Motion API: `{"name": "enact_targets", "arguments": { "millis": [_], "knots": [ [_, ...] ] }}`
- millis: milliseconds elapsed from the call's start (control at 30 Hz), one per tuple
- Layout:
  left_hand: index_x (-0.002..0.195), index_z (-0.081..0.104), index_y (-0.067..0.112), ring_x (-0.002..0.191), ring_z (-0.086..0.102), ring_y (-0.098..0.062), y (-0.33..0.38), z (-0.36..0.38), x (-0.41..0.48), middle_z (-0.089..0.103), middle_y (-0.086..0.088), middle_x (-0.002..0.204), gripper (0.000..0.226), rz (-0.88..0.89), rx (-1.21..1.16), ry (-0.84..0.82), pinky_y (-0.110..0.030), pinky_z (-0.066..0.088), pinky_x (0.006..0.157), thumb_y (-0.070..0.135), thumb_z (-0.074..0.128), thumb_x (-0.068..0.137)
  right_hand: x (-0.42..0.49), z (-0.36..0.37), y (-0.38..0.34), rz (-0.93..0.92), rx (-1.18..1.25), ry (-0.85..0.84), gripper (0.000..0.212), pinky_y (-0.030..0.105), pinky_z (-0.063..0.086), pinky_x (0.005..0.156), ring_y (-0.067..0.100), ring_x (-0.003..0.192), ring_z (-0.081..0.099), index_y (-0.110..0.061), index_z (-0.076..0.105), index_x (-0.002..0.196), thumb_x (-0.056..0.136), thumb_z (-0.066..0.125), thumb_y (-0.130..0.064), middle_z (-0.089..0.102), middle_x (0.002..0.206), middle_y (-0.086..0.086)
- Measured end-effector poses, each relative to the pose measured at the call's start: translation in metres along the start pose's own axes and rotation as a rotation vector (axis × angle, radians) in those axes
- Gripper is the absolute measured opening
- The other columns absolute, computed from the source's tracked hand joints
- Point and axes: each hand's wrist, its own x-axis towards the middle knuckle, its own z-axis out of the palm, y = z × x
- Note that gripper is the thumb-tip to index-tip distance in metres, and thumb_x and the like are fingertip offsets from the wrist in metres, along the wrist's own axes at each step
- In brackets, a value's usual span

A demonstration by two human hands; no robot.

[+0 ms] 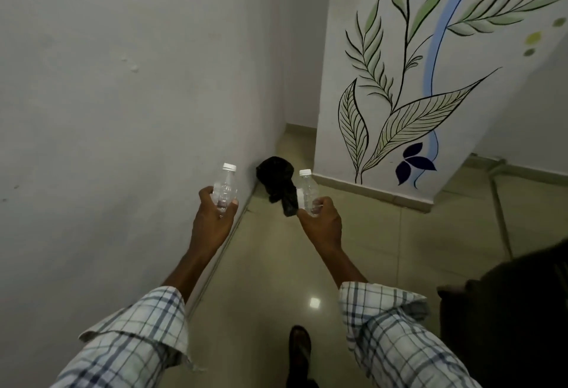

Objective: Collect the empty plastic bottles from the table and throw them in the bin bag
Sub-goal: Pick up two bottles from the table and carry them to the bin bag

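Observation:
My left hand (215,218) grips a small clear plastic bottle (226,183) with a white cap, held upright close to the left wall. Another clear white-capped bottle (305,189) stands upright in my right hand (322,221). Both arms reach forward, with checked sleeves rolled back. A crumpled black bin bag (276,177) lies on the floor against the base of the left wall, ahead of and between the two hands. The right bottle overlaps the bag's near end in the view.
A plain white wall runs along the left. A pillar painted with leaves (408,80) stands ahead on the right. Glossy beige floor tiles (362,234) lie between them. My foot in a sandal (299,347) shows at the bottom. A dark object (507,310) sits at lower right.

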Motion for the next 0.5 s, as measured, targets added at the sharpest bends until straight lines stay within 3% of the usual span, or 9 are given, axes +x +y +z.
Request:
{"name": "enact_targets", "arguments": {
  "millis": [267,500],
  "knots": [
    [0.132,0.032,0.018,0.086,0.061,-0.022,-0.008,0.072,0.201,0.061,-0.005,0.106,0.054,-0.073,-0.044,-0.049,-0.03,0.043,0.073,0.037,0.062,0.092,0.192,0.07,-0.015,0.014,-0.053,-0.027,0.039,0.03,0.049,0.071,0.023,0.087,0.064,-0.012,0.056,0.103,0.076,0.078,-0.029,0.065,0.097,0.006],
    [0.132,0.033,0.017,0.088,0.061,-0.023,-0.046,0.141,0.359,0.06,-0.006,0.108,0.055,-0.146,-0.031,-0.141,-0.027,0.042,0.064,0.036,0.063,0.091,0.338,0.135,-0.02,0.071,-0.099,-0.072,0.036,0.025,0.043,0.063,0.018,0.081,0.06,-0.018,0.05,0.098,0.079,0.078,-0.027,0.061,0.092,0.001]
  ]
}}
